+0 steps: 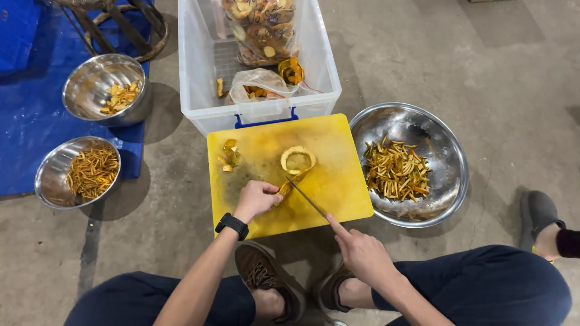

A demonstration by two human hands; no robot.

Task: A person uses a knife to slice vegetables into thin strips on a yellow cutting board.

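A yellow cutting board (338, 181) lies on the concrete floor in front of me. On it, my left hand (257, 199), with a black watch on the wrist, pins down a piece of orange peel (285, 189). My right hand (361, 252) grips a knife (306, 197) with the index finger stretched along its spine; the blade tip rests at the peel. A curled ring of peel (298, 158) lies just beyond the blade. Small peel scraps (229, 156) sit at the board's far left.
A large steel bowl (447, 151) of cut peel strips stands right of the board. Two smaller steel bowls (90, 84) (51, 172) with peel pieces sit left, on a blue tarp (24, 108). A clear plastic bin (199, 72) with bagged peels stands behind the board. My shoes (266, 281) are below.
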